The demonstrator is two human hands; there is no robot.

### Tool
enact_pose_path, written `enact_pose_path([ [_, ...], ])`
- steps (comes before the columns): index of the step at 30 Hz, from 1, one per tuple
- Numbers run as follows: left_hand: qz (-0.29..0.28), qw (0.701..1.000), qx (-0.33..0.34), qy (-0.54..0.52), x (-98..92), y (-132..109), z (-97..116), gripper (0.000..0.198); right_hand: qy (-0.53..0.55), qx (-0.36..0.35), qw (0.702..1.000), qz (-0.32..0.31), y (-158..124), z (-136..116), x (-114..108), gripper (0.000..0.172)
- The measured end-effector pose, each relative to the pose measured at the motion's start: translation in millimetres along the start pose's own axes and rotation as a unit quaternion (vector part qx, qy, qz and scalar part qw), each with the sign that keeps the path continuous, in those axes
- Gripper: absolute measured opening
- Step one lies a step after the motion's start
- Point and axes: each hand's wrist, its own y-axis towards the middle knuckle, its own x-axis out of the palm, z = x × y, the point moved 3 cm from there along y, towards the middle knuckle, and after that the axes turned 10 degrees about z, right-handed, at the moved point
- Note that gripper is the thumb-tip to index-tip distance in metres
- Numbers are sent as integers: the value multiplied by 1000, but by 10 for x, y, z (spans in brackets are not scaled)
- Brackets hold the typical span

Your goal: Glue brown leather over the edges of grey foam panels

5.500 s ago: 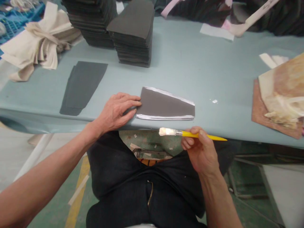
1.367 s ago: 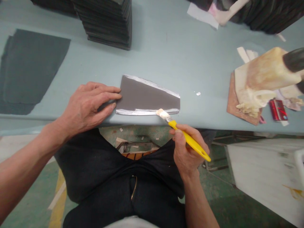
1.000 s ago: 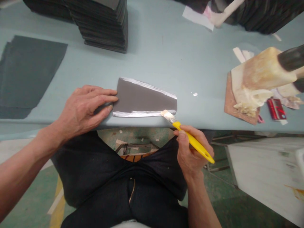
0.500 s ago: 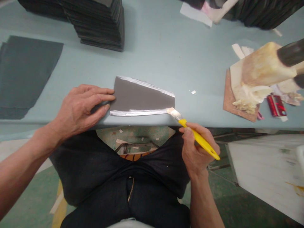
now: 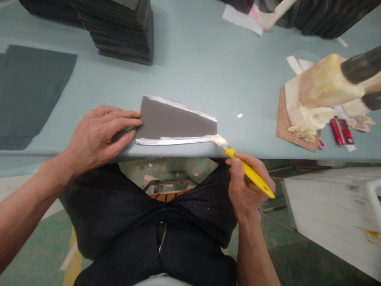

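Note:
A dark grey tapered panel [image 5: 178, 121] lies flat near the table's front edge, with white coating along its upper and lower long edges. My left hand [image 5: 104, 131] rests at the panel's wide left end, its fingertips touching that edge and its fingers partly spread. My right hand [image 5: 248, 184] is closed around the yellow handle of a brush [image 5: 253, 174]. The brush's whitish bristles touch the panel's lower right corner, at the end of the lower white strip.
Dark stacked pieces [image 5: 125, 35] stand at the back left, flat dark sheets [image 5: 35, 91] lie left. On the right are a glue-crusted container [image 5: 324, 83] on a brown board [image 5: 281, 119], and a red can [image 5: 342, 132]. Another dark stack [image 5: 327, 18] stands back right.
The brush tip has moved slightly right relative to the panel, to its lower right corner. The whole view has shifted a little; my left hand stays at the panel's left end.

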Motion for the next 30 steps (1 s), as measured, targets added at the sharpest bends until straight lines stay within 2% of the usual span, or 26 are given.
enact_pose_path([
  [7,5,1000,0,-1,-4,10,16,33,21,1,1000,6,-19,48,32,16],
  [10,20,1000,14,11,12,20,17,32,15,-2,1000,21,19,-9,-27,17],
  [12,32,999,29,13,19,26,21,33,17,-5,997,72,109,-135,-145,16],
  [15,42,998,41,14,22,34,27,35,41,-9,982,184,307,-393,-368,15],
  [18,43,998,31,17,18,43,30,36,69,-25,967,244,448,-567,-486,19],
  [21,38,999,13,9,15,45,30,37,89,-2,969,232,430,-551,-454,17],
  [24,41,999,-16,-15,13,33,10,36,120,61,973,185,302,-430,-335,15],
  [30,72,985,-116,-109,-27,-13,-26,29,252,209,933,151,192,-206,-164,24],
])
